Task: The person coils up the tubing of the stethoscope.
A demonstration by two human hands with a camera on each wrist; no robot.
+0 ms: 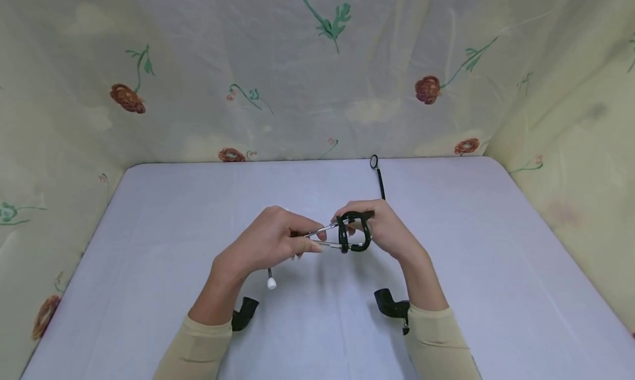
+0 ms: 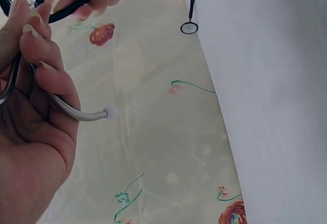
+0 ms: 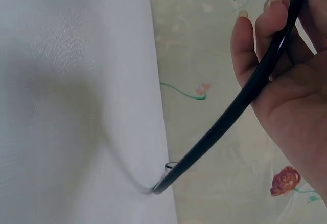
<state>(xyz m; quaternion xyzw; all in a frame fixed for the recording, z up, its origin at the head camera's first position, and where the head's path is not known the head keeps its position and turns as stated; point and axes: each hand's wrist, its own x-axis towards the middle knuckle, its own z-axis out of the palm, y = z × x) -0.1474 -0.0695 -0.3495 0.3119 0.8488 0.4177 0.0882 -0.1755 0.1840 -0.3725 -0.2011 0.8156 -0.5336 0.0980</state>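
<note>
A stethoscope with black tubing is held above the table between both hands. My left hand (image 1: 263, 242) grips its metal ear tubes (image 2: 71, 110), one of which ends in a white ear tip (image 1: 271, 283) below the hand. The tubing is wound in black loops (image 1: 343, 236) around the metal tubes, just right of the left fingertips. My right hand (image 1: 392, 228) holds the black tubing (image 3: 219, 127) beside these loops, with the tubing crossing its palm. From there the tubing runs toward the far edge, ending in a round chest piece (image 2: 189, 28). The second ear tip is hidden.
A white-covered table (image 1: 173, 214) lies beneath the hands. Cloth with printed flowers (image 1: 317, 110) hangs behind its far edge and along both sides. A black curved object (image 1: 392, 304) shows at the right wrist, and a similar one (image 1: 245, 314) at the left.
</note>
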